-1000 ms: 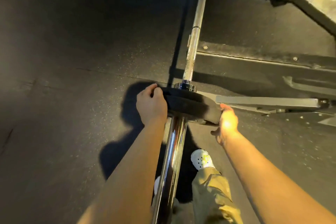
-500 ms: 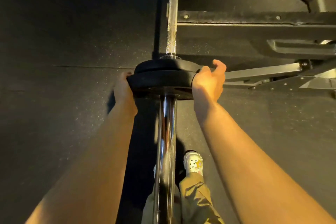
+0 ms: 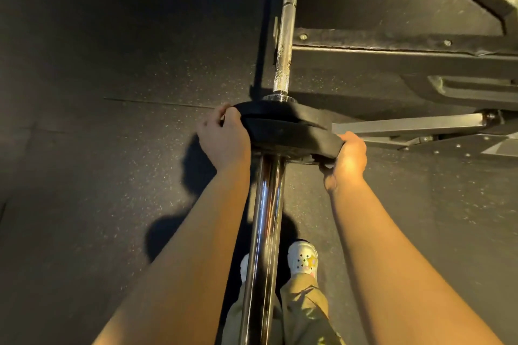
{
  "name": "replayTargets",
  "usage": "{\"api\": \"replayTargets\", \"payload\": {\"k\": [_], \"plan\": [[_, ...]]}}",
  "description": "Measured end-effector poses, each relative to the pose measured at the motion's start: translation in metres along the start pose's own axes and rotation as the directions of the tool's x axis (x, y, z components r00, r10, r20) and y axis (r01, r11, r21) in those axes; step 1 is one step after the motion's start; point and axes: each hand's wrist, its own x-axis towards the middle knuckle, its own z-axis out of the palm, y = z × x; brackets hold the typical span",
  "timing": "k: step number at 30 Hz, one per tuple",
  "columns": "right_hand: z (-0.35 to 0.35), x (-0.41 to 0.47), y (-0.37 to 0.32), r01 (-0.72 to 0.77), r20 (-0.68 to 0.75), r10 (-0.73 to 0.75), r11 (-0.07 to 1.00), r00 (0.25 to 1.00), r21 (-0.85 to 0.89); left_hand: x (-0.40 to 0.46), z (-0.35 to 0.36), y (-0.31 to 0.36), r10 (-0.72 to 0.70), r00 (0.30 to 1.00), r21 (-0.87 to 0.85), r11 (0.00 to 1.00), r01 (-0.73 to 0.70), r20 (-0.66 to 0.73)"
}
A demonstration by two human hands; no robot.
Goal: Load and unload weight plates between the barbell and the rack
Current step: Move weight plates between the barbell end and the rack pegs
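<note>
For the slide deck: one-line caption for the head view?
Both hands, left hand and right hand, grip a black weight plate on the barbell sleeve.

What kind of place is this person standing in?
Most likely a gym's weight area. Both hands hold a black weight plate threaded on a chrome barbell, the floor is dark speckled rubber matting, and a black steel rack frame stands just beyond.

Your left hand and right hand flank the round rubber weight plate on the long steel barbell — the steel rack frame lies right, beyond.
</note>
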Motion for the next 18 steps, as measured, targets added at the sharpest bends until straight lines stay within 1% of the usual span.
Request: {"api": "replayTargets", "payload": {"k": [1, 3, 5, 7, 8, 10, 11, 14, 16, 18], "plan": [[0.0, 0.001, 0.0, -0.021, 0.003, 0.021, 1.0, 1.0, 0.017, -0.001, 0.002, 0.002, -0.009, 1.0, -0.019, 1.0, 0.009, -0.017], [0.003, -0.001, -0.002, -0.013, 0.007, 0.013, 1.0, 1.0, 0.011, 0.005, 0.001, 0.001, -0.027, 0.999, -0.016, 1.0, 0.027, -0.018], [0.009, -0.005, 0.002, 0.077, -0.01, -0.078, 0.997, 0.997, -0.027, 0.021, -0.006, -0.005, -0.071, 0.997, -0.017, 0.997, 0.071, -0.005], [0.015, -0.011, 0.003, 0.198, -0.023, -0.204, 0.969, 0.979, -0.15, 0.032, -0.014, -0.011, -0.15, 0.989, -0.014, 0.989, 0.15, 0.009], [0.018, -0.012, 0.002, 0.228, -0.023, -0.239, 0.947, 0.971, -0.228, 0.037, -0.017, -0.018, -0.186, 0.982, -0.03, 0.982, 0.186, 0.029], [0.023, -0.012, -0.003, 0.21, -0.062, -0.249, 0.906, 0.967, -0.367, 0.038, -0.019, -0.025, -0.253, 0.967, -0.094, 0.962, 0.256, 0.041], [0.024, -0.009, -0.005, 0.191, -0.074, -0.239, 0.898, 0.968, -0.396, 0.034, -0.018, -0.022, -0.275, 0.96, -0.107, 0.954, 0.279, 0.055], [0.022, -0.005, -0.007, 0.203, -0.059, -0.242, 0.905, 0.969, -0.373, 0.033, -0.015, -0.022, -0.263, 0.963, -0.115, 0.957, 0.268, 0.059], [0.017, -0.003, -0.005, 0.197, -0.033, -0.224, 0.91, 0.974, -0.366, 0.037, -0.014, -0.023, -0.248, 0.968, -0.058, 0.967, 0.249, 0.028], [0.015, -0.003, -0.006, 0.187, -0.019, -0.206, 0.921, 0.978, -0.341, 0.043, -0.014, -0.026, -0.222, 0.974, -0.016, 0.975, 0.223, 0.039]]}}
